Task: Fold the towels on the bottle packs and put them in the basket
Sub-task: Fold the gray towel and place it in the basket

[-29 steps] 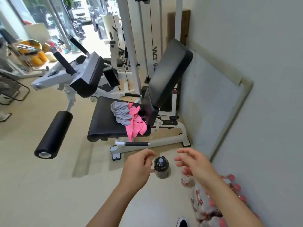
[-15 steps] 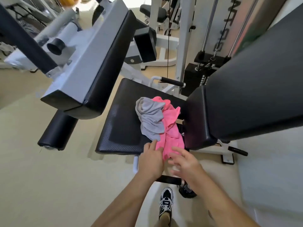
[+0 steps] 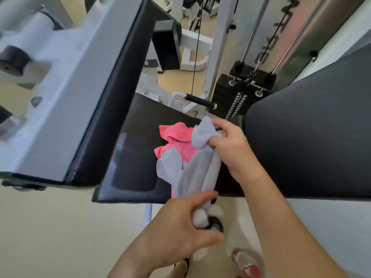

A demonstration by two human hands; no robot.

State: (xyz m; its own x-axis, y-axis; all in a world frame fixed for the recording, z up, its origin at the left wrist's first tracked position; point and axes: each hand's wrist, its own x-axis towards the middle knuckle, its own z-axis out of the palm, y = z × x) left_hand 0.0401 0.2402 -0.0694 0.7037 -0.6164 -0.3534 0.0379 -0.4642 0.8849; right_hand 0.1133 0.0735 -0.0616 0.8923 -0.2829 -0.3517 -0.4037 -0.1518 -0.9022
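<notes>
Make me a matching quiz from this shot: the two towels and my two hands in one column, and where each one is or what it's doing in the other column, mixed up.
Column one:
1. grey towel
2. pink towel
3. left hand
4. right hand

Column two:
A. lies crumpled on the black seat
B. grips the grey towel's upper end
C. stretched between the two hands
D. grips the grey towel's lower end

Pairs: 1-C, 2-A, 3-D, 4-B.
</notes>
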